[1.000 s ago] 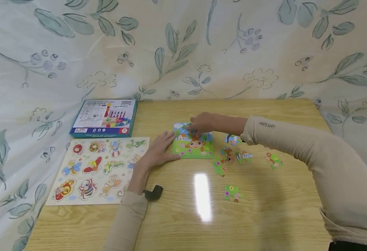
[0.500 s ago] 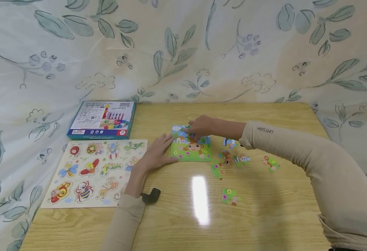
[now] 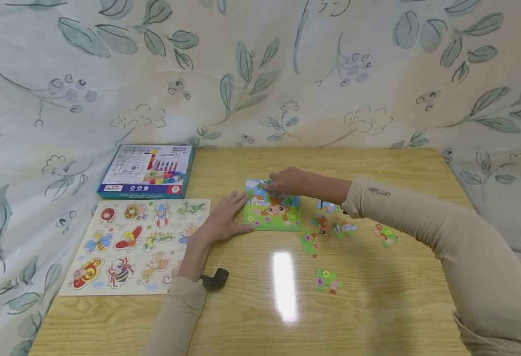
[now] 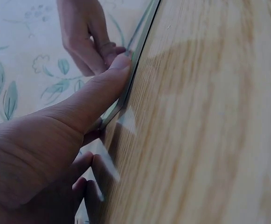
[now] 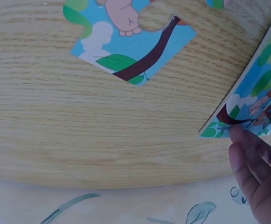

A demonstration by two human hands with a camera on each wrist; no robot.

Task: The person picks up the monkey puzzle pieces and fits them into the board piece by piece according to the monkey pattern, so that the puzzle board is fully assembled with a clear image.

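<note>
Bent down at the far part of the monkey board [image 3: 269, 217], fingers of the right hand [image 3: 287, 182]; impossible to tell whether gripping a piece. Extended along the left edge of the same board, fingers of the left hand [image 3: 222, 217], straight and unclenched, with thumb touching near the lower left corner. Containers: monkey board, flat on the table [image 3: 251, 316] between both hands, with printed scene partly covered by the right hand; farther left, insect board [image 3: 131, 290] with insects seated across it, partly under the left forearm; behind that, closed box [image 3: 146, 170], contents hidden. Monkey board with face upright to the viewer, clouds on the far side, flowers along the near edge; outline almost square, hence long axis hard to tell. Loose to the right: branch piece [image 5: 126, 51] nearest the right wrist, head piece [image 3: 322, 227] just beside house piece [image 3: 345, 229] and flower piece [image 3: 308, 244]; farther right, hand piece [image 3: 386, 235]; well nearer the viewer, corner piece [image 3: 325, 280]. Behind everything, leaf-patterned cloth [image 3: 251, 74].
</note>
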